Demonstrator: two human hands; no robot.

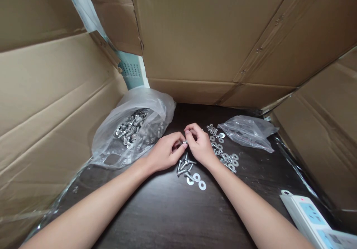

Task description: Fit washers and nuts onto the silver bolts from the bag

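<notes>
My left hand (164, 153) and my right hand (198, 144) meet over a dark wooden table (156, 212), fingers pinched together on a small metal bolt (184, 142) held between them. Just below the hands lies a little heap of loose bolts (184, 166) with three flat washers (196, 179) beside it. More washers and nuts (223, 150) are scattered to the right of my right hand. A clear plastic bag full of bolts (131, 128) lies open to the left of my left hand.
A crumpled, nearly flat clear bag (247, 131) lies at the right rear. Cardboard sheets (212, 37) wall in the table on the left, back and right. A white power strip (312, 219) sits at the lower right corner.
</notes>
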